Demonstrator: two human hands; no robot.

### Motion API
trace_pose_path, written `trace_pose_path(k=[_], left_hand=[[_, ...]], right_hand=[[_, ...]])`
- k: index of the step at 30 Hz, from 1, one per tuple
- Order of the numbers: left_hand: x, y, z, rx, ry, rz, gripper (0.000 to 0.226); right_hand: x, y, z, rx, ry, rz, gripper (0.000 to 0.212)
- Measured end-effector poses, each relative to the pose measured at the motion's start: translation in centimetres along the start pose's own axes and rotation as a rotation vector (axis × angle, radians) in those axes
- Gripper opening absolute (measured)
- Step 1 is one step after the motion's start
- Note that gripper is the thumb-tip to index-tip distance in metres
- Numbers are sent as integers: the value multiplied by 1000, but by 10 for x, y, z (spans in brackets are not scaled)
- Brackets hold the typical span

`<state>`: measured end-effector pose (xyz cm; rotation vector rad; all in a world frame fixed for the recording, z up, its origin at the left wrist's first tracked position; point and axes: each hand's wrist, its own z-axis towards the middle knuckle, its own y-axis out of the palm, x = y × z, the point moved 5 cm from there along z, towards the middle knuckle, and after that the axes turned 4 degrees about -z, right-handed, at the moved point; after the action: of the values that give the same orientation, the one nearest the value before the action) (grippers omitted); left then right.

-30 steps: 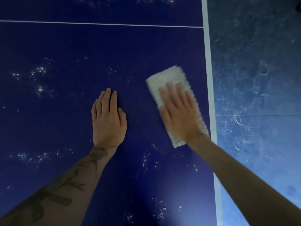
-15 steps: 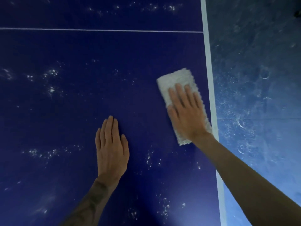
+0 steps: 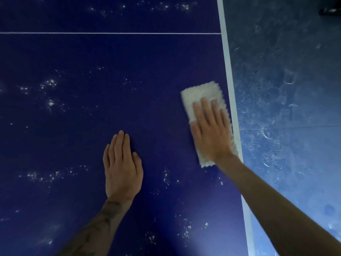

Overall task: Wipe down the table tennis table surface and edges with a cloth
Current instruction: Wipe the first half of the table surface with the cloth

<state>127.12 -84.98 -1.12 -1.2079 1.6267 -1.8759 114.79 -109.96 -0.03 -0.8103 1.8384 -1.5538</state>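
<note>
Our right hand (image 3: 212, 137), fingers (image 3: 205, 108) straight, presses a folded white fluffy cloth (image 3: 201, 93) on the dark blue desk (image 3: 110, 61), left hand (image 3: 122, 169) flat, released.

You are looking through a single head-worn camera, facing steeply down and slightly forward, sitting close above the worktop (image 3: 129, 61); its white edge line (image 3: 228, 61) and the floor (image 3: 286, 163) are filling the right side.

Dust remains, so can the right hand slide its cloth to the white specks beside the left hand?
Probably yes: the right hand presses the fluffy white cloth on the dark blue table; only bare surface lies before the white specks.
</note>
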Motion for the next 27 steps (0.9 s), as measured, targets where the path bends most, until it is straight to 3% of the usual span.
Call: trace_pose_path(k=[2, 4, 8, 10, 12, 15, 18, 20, 22, 24, 27], left_hand=[[0, 1, 1, 2, -2, -2, 55], [0, 1, 0, 5, 5, 6, 55], [-1, 1, 1, 9, 13, 26, 56], [-1, 0, 1, 9, 7, 26, 56], [0, 1, 1, 0, 4, 22, 56], [0, 0, 1, -1, -1, 17, 56], [2, -2, 1, 4, 5, 25, 55], [3, -2, 0, 6, 14, 24, 55], [1, -2, 0, 5, 19, 12, 56], [0, -1, 0, 2, 22, 1, 56], [-1, 0, 1, 4, 14, 1, 56]], right_hand=[[5, -5, 24, 34, 165, 57, 65], [-27, -4, 39, 42, 193, 88, 65], [-117, 10, 3, 23, -228, 36, 63], [-112, 17, -27, 10, -375, 19, 62], [-75, 17, -34, 5, -308, 10, 62], [-30, 7, -6, 24, -27, 10, 62], [-52, -1, 23, 43, 141, 92, 64], [-89, 4, 14, 27, 31, 95, 63], [-120, 14, -23, 5, -196, 59, 63], [-118, 20, -57, -3, -324, 53, 61], [-61, 17, -63, -10, -176, 30, 61]])
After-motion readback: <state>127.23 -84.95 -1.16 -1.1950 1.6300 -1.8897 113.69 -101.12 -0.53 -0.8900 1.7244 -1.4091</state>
